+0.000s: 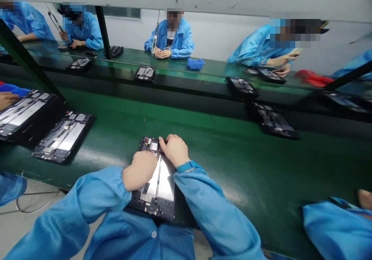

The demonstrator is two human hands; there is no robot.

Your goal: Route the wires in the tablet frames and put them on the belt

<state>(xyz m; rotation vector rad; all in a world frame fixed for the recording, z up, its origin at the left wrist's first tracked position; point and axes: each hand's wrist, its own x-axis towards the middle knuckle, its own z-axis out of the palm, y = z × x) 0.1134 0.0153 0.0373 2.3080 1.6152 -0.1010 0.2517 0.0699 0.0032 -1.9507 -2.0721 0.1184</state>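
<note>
An opened tablet chassis (158,192) with silver shielding and a black frame lies on the green belt (232,167) right in front of me. My left hand (140,170) rests on its left side with the fingers curled under. My right hand (174,149) presses on its top edge near a small circuit board (149,145), fingers bent together. What the fingertips pinch, if anything, is hidden. Both arms wear blue sleeves.
Two more open tablet chassis (62,138) (21,114) lie to my left, where another person's hand (7,99) shows. Further chassis (271,121) ride the far belt. Workers in blue coats sit opposite; a blue bin (195,63) stands there. A blue sleeve (337,225) is at right.
</note>
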